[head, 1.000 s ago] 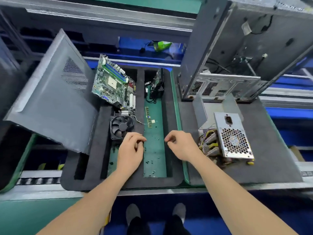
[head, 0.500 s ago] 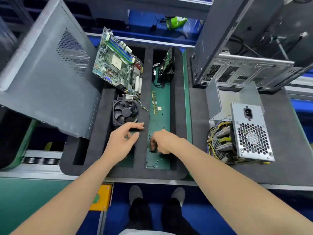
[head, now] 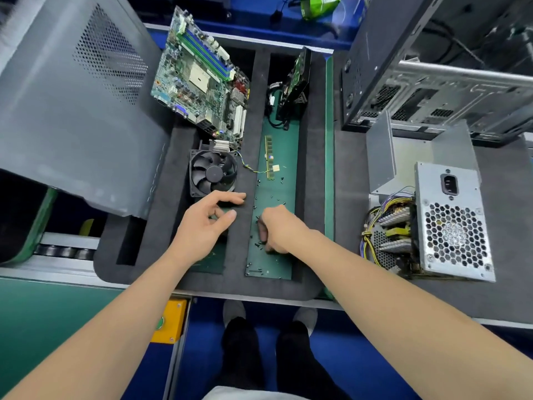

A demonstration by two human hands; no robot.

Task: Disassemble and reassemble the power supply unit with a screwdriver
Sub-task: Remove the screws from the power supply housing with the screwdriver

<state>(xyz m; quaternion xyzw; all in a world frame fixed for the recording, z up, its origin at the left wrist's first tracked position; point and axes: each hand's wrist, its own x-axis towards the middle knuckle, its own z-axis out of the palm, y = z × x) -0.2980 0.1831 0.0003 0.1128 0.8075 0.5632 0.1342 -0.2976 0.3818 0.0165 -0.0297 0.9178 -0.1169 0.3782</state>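
On the right hand [head: 281,229] we lose the fingertips, curled under among tiny screws [head: 259,245]; pinching one? We can't tell.

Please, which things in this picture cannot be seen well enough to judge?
- Head view, right hand: its back hides the fingertips, so whether it pinches a screw is unclear.
- Head view, screws: too small to tell their type.
- Head view, computer case: cut off by the top and right edges.
- Head view, power supply unit: its metal housing hides most of the inside.
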